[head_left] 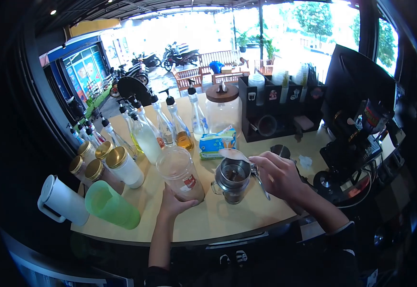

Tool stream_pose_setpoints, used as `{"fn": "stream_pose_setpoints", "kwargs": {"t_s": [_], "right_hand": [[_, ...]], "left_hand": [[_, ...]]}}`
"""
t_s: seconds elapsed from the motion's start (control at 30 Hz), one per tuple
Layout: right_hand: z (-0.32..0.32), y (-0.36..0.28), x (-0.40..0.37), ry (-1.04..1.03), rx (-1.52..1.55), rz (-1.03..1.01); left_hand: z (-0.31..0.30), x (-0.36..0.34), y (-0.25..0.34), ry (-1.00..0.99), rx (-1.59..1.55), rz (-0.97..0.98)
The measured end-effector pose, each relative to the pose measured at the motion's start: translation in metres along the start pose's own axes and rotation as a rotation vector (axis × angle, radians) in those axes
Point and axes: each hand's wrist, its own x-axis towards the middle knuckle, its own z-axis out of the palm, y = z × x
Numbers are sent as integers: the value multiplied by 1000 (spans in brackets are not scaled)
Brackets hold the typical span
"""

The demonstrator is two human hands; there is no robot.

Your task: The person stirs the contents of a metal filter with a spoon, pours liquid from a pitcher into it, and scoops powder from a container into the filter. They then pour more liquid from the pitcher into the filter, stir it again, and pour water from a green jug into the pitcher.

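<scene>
My left hand (174,203) is wrapped round the lower side of a clear plastic jar (177,172), which stands on the counter with a red label on it. In my right hand (280,176) is a metal spoon (234,154), its bowl just above the far rim of a metal cup (224,178). That cup sits on a glass mug (232,197) with a handle on its left. Inside it is something dark that I cannot make out. A second long-handled spoon (263,186) shows beside the mug, under my right hand.
Pump bottles (168,129) and gold-lidded jars (124,167) stand at the left. A green pitcher (115,205) and white jug (62,201) are near the left edge. Behind the mug lies a blue-green packet (218,142). A black organizer (278,110) and grinder (357,138) stand right.
</scene>
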Motion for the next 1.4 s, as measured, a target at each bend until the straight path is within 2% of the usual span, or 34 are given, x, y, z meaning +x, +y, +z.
{"fn": "stream_pose_setpoints", "kwargs": {"t_s": [0.07,0.13,0.2,0.27,0.4,0.57,0.63,0.67,0.7,0.73,0.8,0.83,0.87,0.93,0.97,1.0,1.03,1.07,1.1,1.13,1.17,1.23,1.27,1.33,1.4], "right_hand": [[2,-8,25,18,-33,-55],[8,-12,51,65,-58,-237],[16,-23,74,25,-76,-262],[31,-31,92,-134,-143,-329],[72,-45,114,-192,-385,-518],[100,-48,123,-254,-418,-521],[97,-49,122,-127,-286,-489],[92,-48,119,-128,-284,-487],[83,-48,114,-102,-157,-433],[75,-45,107,-77,-31,-373],[61,-32,91,-35,23,-335],[52,-24,80,55,73,-264],[44,-16,68,141,123,-192],[36,8,37,248,134,-37],[33,21,22,300,174,52],[30,33,5,353,213,142],[29,47,-13,353,212,147],[29,61,-31,370,150,245],[30,74,-48,384,89,343],[34,85,-64,380,89,350],[39,95,-79,422,98,440],[45,111,-104,453,110,588],[49,115,-112,451,112,594],[54,121,-123,478,279,768],[67,134,-133,463,255,775]], "left_hand": [[-1,1,6,6,79,51],[-2,1,10,13,160,93],[-2,-1,11,3,109,79],[-5,0,5,8,127,107],[-10,-1,5,-5,236,131],[-15,0,1,-5,217,161],[-14,1,4,-2,231,161],[-12,0,6,13,89,126],[-10,-1,11,28,-51,90],[-8,-2,17,23,-51,84],[-7,-5,29,90,-16,95],[-11,-2,14,155,115,245],[-19,-3,1,148,114,231],[-28,0,-6,415,325,553],[-23,-6,-8,412,325,549],[-16,-16,-12,557,376,591],[-10,-21,-14,703,426,631],[-1,-24,-7,698,426,629],[13,-30,7,562,469,729],[28,-38,23,423,510,823],[46,-35,41,389,477,827],[70,-25,59,290,411,731],[78,-15,61,272,378,677],[90,1,67,252,349,626],[99,10,74,90,187,379]]}}
